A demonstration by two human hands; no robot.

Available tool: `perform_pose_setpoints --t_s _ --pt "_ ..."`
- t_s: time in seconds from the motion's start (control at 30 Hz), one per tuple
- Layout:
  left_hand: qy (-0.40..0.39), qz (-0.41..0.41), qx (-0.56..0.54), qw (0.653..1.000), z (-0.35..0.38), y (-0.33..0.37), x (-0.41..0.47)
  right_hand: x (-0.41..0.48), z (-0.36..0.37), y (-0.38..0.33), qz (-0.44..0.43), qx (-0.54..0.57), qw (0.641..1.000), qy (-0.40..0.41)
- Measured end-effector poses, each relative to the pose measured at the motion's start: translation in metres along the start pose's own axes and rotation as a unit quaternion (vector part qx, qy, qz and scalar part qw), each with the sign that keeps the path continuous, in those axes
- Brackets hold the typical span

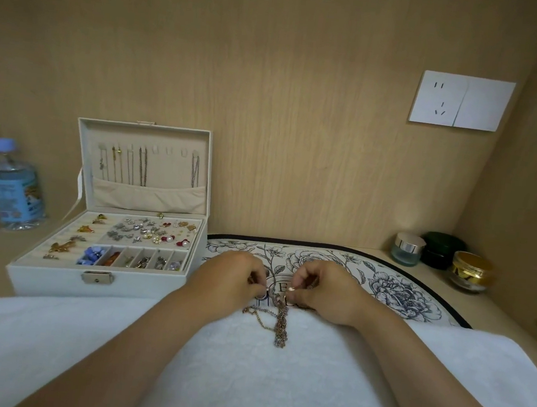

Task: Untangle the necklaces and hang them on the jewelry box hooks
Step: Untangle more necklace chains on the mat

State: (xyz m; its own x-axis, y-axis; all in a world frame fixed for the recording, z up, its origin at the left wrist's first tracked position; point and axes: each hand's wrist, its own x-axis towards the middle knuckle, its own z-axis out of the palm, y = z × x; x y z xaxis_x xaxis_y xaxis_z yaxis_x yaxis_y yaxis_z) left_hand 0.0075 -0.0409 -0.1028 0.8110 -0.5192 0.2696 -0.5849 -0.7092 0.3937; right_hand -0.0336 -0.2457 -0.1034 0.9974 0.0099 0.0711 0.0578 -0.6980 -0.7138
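The left hand (236, 276) and the right hand (321, 288) sat close together, knuckles up and fingers curled under. Each pinched the top of the tangled necklaces (279, 320) between thumb and fingertips. The fingertips themselves were mostly hidden beneath the hands, so the exact grip was hard to read. From the pinch the thin chains trailed toward the person across a white towel (241, 383). They lay bunched so tightly that I could not tell how many there were. The towel's near edge was cut off by the frame and partly covered by both forearms. It also hid the near part of a flowered mat (385, 282), whose lettering was blocked by the hands.

Left of the mat stood the jewelry box (53, 280), its lid up. Several chains (142, 167) hung from the hooks (155, 150), their lower ends tucked behind a pocket. The small pieces in the tray were too small to make out. A water bottle (13, 186) stood farther left, and three jars (441, 249) stood at the far right.
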Motion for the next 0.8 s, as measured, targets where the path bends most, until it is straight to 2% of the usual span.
perform_pose_setpoints --t_s 0.1,0.17,0.23,0.3,0.4,0.43,0.47,0.6,0.73,0.8 --pt "0.046 -0.062 -0.120 0.990 0.001 -0.001 0.002 0.000 -0.004 0.003 0.046 0.082 0.993 0.071" --pt "0.099 -0.130 -0.264 0.951 -0.001 0.000 0.006 0.000 -0.007 0.005 0.079 0.129 0.984 0.097" --pt "0.126 -0.170 -0.434 0.876 -0.003 0.004 0.010 0.000 -0.010 0.007 0.103 0.167 0.974 0.111" --pt "0.128 -0.188 -0.556 0.799 -0.006 0.006 0.011 0.002 -0.014 0.010 0.116 0.195 0.966 0.123" --pt "0.126 -0.201 -0.692 0.682 -0.006 0.007 0.011 0.003 -0.016 0.012 0.124 0.197 0.965 0.123" --pt "0.126 -0.207 -0.712 0.659 -0.005 0.007 0.012 0.002 -0.017 0.012 0.130 0.189 0.965 0.122" --pt "0.127 -0.215 -0.707 0.662 -0.004 0.007 0.012 0.002 -0.016 0.012 0.136 0.179 0.967 0.123" --pt "0.129 -0.226 -0.595 0.761 0.001 0.004 0.014 0.002 -0.020 0.016 0.139 0.066 0.978 0.139" --pt "0.101 -0.212 -0.521 0.821 0.003 0.002 0.014 -0.001 -0.023 0.021 0.132 -0.065 0.983 0.106" --pt "0.071 -0.189 -0.389 0.899 0.004 -0.001 0.011 -0.002 -0.023 0.020 0.128 -0.097 0.982 0.097"
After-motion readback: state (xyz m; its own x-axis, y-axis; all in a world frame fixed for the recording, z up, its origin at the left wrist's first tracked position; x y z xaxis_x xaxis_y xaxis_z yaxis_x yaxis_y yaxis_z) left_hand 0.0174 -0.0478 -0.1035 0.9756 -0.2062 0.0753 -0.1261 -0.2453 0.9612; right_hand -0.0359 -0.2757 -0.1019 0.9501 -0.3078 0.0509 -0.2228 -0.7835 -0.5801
